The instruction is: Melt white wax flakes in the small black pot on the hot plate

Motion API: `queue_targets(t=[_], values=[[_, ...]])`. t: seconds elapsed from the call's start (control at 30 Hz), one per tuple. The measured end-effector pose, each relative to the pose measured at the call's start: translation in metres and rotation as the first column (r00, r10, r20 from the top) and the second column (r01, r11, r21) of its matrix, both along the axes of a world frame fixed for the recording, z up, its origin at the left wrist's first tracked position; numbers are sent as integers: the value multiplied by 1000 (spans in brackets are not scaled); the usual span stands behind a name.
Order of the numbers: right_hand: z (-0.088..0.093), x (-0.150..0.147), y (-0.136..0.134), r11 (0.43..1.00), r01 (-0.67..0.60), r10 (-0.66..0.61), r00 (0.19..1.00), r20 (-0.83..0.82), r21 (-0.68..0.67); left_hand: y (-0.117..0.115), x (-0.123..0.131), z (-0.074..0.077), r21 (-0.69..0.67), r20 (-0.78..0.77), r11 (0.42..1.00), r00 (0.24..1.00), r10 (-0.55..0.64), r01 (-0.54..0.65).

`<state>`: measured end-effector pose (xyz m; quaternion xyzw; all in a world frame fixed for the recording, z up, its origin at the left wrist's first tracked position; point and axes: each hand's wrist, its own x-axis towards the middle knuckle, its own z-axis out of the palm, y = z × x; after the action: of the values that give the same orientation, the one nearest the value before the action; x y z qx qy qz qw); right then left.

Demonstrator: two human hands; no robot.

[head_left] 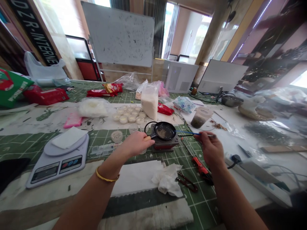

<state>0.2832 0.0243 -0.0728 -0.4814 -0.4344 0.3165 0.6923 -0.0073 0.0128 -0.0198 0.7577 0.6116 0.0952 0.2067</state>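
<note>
My left hand [137, 143] is closed on the wooden handle of a small black pan [164, 130]. The pan sits on a small red and grey hotplate [165, 145] and holds a thin pale film of liquid. My right hand [209, 146] is pinched on a thin blue-handled stick [189, 133] whose far end reaches the pan's right rim. Just beyond the pan, several small clear cups [128, 117] with white filling stand in a cluster. One more filled cup [116, 136] stands left of my left hand.
A white digital scale [57, 159] with a folded white paper sits at the left. Crumpled tissue [168, 182], small dark-red snips [187, 182] and a red-handled tool [200, 167] lie near me. A bag of white granules [150, 101] and a plastic tub [200, 117] stand behind the pan. A power strip [259, 179] lies at right.
</note>
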Motion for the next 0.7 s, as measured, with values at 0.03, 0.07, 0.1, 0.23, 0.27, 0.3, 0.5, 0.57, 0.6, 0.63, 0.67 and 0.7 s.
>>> queue_targets(t=[0.03,0.07,0.1,0.23,0.27,0.3,0.5,0.57,0.6,0.63,0.67,0.7], values=[[0,3,0,999,-24,24,1000,-1,-48,1,-1,0,-20,23,1000,1000,-6,6],[1,5,0,997,-1,0,1000,-18,-72,1,-2,1,-40,47,999,999,-6,8],[2,8,-1,996,62,-66,996,-54,-63,2,-2,1,-58,68,998,998,-1,5],[10,9,-17,981,187,-179,972,-151,40,2,-2,-1,-103,112,994,993,38,-26],[12,6,-24,988,143,-138,986,-93,49,3,-1,-1,-106,121,994,991,50,-37],[14,1,-33,994,90,-91,996,13,61,3,-1,-2,-109,132,993,989,62,-47],[15,-41,-77,961,-275,156,644,749,37,2,-1,-7,-76,202,995,976,82,-68],[12,-55,-81,939,-343,159,413,897,-9,2,-3,-9,-72,212,995,974,85,-71],[10,-61,-81,934,-355,149,290,945,-38,1,-4,-9,-73,220,994,971,92,-78],[8,-68,-80,933,-352,147,170,974,-79,0,-6,-9,-75,236,994,967,100,-85],[6,-74,-78,934,-332,156,60,986,-127,0,-8,-9,-76,257,993,960,109,-92],[3,-80,-76,936,-303,178,-32,984,-179,-1,-11,-9,-77,279,992,953,115,-98]])
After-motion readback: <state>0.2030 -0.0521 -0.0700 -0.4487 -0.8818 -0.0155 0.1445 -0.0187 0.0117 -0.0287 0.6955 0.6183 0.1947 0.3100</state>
